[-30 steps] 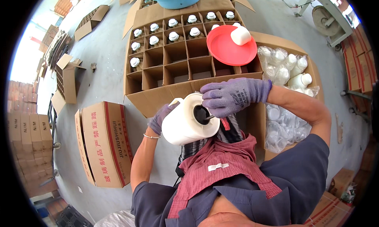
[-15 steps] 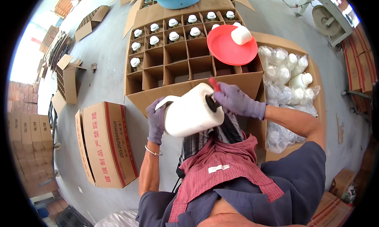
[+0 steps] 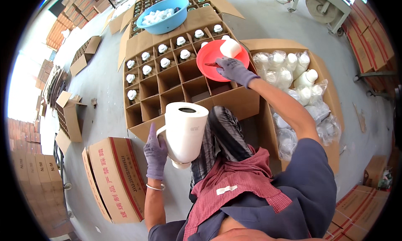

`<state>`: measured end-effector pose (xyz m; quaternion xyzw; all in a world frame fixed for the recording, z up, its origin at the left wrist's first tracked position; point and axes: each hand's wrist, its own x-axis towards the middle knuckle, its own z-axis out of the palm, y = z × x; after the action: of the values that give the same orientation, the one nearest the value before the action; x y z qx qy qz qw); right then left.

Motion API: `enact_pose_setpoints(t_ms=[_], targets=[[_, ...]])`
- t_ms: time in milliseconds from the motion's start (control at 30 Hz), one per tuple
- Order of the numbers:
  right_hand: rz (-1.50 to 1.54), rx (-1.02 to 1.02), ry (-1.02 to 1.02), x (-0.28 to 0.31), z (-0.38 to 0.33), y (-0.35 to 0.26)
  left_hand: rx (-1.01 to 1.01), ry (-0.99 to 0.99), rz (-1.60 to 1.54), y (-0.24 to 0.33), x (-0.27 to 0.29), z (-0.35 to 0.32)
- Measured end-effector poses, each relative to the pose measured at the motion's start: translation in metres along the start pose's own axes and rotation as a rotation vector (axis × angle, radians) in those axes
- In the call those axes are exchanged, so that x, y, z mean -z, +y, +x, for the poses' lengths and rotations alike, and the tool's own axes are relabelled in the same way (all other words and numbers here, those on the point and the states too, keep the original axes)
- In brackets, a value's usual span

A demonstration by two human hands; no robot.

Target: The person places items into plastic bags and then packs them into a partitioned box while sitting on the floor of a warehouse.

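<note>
Gripped one white jug by its side handle in the left hand, partly hidden behind it, before one divided carton. Held the right hand over one red basin, at a dark reddish thing hard to make out; could not tell whether closed on it. Counted eleven clear bottle caps, plus two partly covered.

the white jug looks like smooth, softly glossy plastic; the red bowl and blue basin glossier plastic. the gloves are matt knitted cloth, the apron woven cloth, the divided carton matt cardboard, the bags shiny, crinkled film.
</note>
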<state>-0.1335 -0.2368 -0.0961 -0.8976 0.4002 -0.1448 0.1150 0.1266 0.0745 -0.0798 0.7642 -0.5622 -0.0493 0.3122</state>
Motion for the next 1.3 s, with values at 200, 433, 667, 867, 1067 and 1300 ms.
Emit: enact_pose_setpoints(t_ms=[200, 433, 667, 867, 1067, 1300], targets=[[-0.269, -0.024, 0.023, -0.008, 0.040, 0.020, 0.183, -0.328, -0.771, -0.027, -0.006, -0.020], [-0.265, -0.276, 0.243, -0.018, 0.060, 0.057, 0.035, 0.023, -0.616, 0.011, -0.064, -0.017], [2.109, -0.139, -0.149, 0.058, -0.061, -0.049, -0.048, 0.181, -0.485, 0.044, -0.097, 0.021], [0.564, 0.299, 0.611, 0.031, -0.111, -0.064, -0.029, 0.195, -0.719, 0.099, -0.097, 0.025], [1.371, -0.080, 0.486, 0.032, -0.135, -0.090, 0.004, 0.476, -0.825, 0.124, -0.096, 0.020], [2.088, -0.067, -0.130, -0.029, -0.112, -0.016, -0.102, 0.233, -0.608, 0.115, -0.070, 0.013]])
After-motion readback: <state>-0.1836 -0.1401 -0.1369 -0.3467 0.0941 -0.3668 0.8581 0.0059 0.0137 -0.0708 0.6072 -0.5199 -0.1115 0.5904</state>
